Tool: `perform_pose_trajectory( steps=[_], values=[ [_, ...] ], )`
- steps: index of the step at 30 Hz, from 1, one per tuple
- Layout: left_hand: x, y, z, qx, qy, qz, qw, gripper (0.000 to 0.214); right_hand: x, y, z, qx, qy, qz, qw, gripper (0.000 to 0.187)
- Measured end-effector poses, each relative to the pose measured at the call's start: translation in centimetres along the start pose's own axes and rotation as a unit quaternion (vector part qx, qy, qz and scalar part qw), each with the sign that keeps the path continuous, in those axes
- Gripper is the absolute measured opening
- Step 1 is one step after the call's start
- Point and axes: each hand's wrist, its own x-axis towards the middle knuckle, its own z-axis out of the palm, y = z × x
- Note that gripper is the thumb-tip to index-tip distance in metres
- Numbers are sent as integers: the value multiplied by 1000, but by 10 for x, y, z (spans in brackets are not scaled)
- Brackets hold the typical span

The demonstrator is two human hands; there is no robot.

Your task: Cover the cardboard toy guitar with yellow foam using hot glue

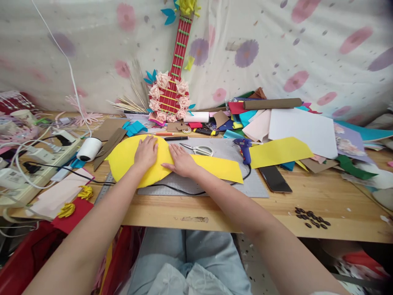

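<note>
A yellow guitar-shaped cutout (pixel 124 162), rounded at the left with a long straight neck, lies across the grey cutting mat (pixel 221 146). My left hand (pixel 146 152) rests flat on its rounded body, fingers stretched out. My right hand (pixel 181 160) lies flat where the body meets the neck, thumb spread to the left. Just beyond the right hand are white-handled scissors (pixel 201 150) and a black pen (pixel 176 138). A blue glue gun (pixel 244 149) sits past the end of the neck, its cord running under the cutout.
A red paper guitar with pink flowers (pixel 170 96) leans on the curtain at the back. Power strips (pixel 39 164) and cables crowd the left. At the right are a yellow sheet (pixel 279 152), a phone (pixel 275 179), dark beads (pixel 312 217) and piled coloured paper (pixel 302 127).
</note>
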Motion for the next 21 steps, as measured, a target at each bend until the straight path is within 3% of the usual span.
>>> perform_pose_trajectory(
  steps=[7,21],
  values=[
    [-2,3,2,11,-1,-5,1000,43,-9,-6,4,-35,32,47,998,92],
    [1,6,2,24,-28,-8,999,42,-8,-2,7,-38,12,13,999,89]
  ],
)
